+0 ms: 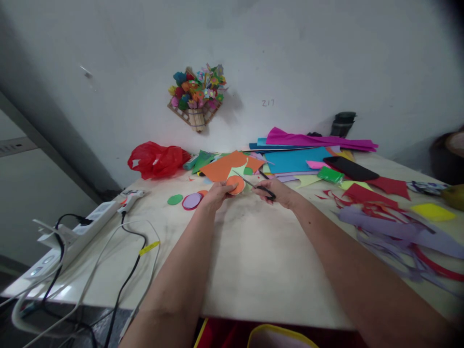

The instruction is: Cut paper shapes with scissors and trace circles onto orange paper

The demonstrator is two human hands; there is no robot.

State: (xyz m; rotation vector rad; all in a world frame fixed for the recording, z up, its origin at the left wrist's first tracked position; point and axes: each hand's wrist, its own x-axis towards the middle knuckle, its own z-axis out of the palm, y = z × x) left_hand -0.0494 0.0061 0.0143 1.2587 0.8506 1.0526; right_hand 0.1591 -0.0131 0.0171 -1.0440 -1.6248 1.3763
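My left hand (219,192) is closed on an orange paper circle (237,185), its thumb on top. Pale green paper (241,169) shows behind the circle and rises above it. My right hand (272,191) grips black-handled scissors (267,192), whose blades point up and left across the pale green paper beside the circle. Larger orange paper (221,166) lies just behind. Left of my left hand, a green circle (175,199) and a lilac circle (192,200) over a red one rest on the table.
A red plastic bag (157,160) sits at the back left, and a power strip (89,229) with cables runs along the left edge. Blue sheets (299,160), a black phone (351,167), a dark cup (342,124) and paper scraps (395,222) occupy the right.
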